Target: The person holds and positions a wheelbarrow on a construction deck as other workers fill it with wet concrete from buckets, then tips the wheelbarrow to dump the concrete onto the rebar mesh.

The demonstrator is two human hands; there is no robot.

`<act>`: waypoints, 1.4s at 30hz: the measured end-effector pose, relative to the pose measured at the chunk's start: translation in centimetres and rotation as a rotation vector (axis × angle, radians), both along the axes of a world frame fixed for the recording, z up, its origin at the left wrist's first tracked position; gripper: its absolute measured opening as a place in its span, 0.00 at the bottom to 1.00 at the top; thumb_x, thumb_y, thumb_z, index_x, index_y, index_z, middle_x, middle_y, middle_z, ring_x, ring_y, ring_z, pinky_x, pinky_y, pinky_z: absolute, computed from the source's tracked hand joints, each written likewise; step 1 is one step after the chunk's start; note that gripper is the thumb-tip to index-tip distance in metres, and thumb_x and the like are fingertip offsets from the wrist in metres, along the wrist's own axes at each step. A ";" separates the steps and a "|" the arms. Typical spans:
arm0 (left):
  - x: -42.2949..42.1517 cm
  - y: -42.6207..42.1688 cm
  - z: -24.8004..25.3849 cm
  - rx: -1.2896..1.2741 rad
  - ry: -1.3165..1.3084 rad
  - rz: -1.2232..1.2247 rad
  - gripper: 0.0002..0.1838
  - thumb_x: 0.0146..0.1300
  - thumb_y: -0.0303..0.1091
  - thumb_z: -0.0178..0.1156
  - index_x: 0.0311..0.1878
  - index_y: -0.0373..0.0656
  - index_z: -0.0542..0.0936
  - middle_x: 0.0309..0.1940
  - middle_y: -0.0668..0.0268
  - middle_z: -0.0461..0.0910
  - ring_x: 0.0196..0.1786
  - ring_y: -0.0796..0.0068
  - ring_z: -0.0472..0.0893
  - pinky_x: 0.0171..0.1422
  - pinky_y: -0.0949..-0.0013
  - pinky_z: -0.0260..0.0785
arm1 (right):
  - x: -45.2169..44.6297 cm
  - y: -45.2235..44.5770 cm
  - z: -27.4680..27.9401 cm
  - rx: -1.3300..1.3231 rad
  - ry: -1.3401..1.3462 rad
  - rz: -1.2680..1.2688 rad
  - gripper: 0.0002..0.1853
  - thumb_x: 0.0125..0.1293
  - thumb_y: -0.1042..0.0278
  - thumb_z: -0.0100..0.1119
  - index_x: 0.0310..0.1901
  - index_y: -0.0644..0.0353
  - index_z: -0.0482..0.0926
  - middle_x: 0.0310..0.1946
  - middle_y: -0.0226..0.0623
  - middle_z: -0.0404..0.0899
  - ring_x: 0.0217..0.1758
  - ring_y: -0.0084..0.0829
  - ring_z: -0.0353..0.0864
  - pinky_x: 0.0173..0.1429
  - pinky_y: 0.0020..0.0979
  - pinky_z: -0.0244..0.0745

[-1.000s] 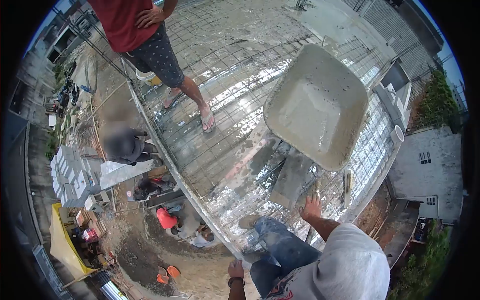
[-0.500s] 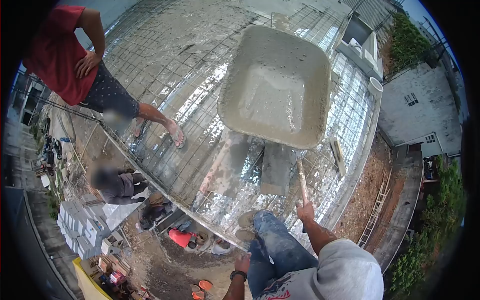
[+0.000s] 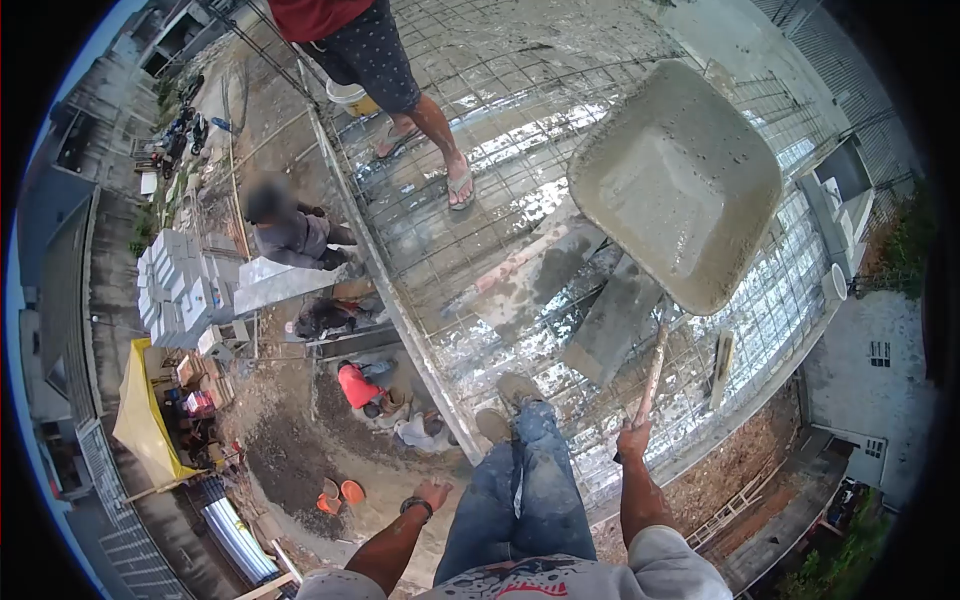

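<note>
right hand (image 3: 633, 440) here, fingers wrapped round a scuffed, slender handle (image 3: 655, 368)! the barrow (image 3: 675, 190), rounded and caked in grey cement, sits in from the slab's (image 3: 440, 340) right edge, beside flat, rough boards (image 3: 615, 325). left hand (image 3: 432, 492) hangs past the left edge, fingers clenched or loose, can't tell.

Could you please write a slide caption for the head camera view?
Right hand gripping one handle of a grey-smeared wheelbarrow above a metal grid.
</note>
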State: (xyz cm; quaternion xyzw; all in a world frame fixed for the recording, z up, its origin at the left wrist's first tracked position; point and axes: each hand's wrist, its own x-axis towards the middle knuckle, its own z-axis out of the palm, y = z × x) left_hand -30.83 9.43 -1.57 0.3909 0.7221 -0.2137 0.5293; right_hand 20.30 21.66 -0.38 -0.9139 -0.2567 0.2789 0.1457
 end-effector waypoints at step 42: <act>3.4 6.9 -1.3 0.243 -0.135 -0.291 0.27 0.61 0.58 0.63 0.44 0.39 0.80 0.42 0.50 0.82 0.48 0.51 0.81 0.55 0.52 0.71 | 0.7 0.3 0.5 -0.216 0.072 -0.117 0.32 0.66 0.54 0.64 0.62 0.66 0.62 0.46 0.62 0.82 0.52 0.59 0.83 0.56 0.50 0.77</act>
